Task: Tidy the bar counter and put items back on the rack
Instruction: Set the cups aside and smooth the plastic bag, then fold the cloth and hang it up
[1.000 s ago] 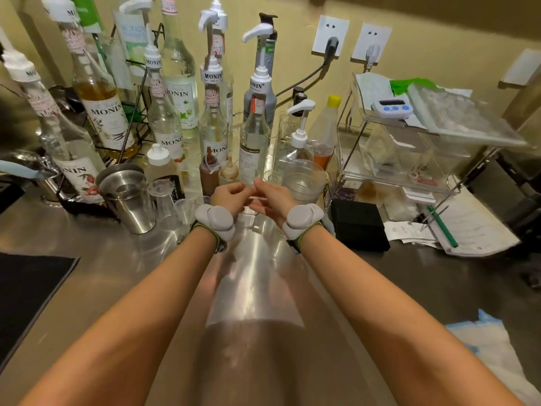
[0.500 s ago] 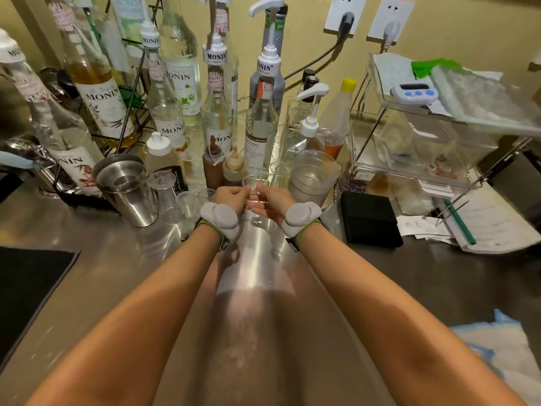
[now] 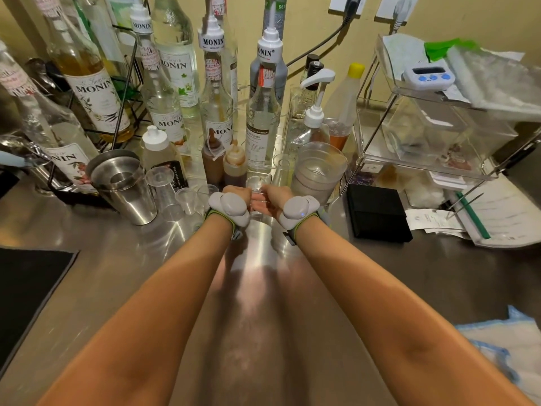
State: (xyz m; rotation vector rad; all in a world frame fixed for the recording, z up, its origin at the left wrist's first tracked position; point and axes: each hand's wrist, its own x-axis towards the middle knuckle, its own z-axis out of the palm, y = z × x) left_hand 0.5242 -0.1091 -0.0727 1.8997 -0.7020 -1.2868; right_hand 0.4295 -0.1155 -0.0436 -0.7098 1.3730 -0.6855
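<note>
Both my hands meet at the middle of the steel counter, around a small clear glass. My left hand grips its left side and my right hand its right side. The glass stands just in front of two brown sauce squeeze bottles and a clear Monin syrup bottle. Further Monin bottles fill the back left, some in a black wire rack. Each wrist carries a grey band.
A steel shaker tin and small clear cups stand to the left of my hands. A plastic measuring jug, black box, clear shelf rack with timer, and papers sit right. A black mat lies left, a cloth lower right.
Both hands have moved forward together with the small glass toward the bottles, and the view has closed in on the counter's back.
</note>
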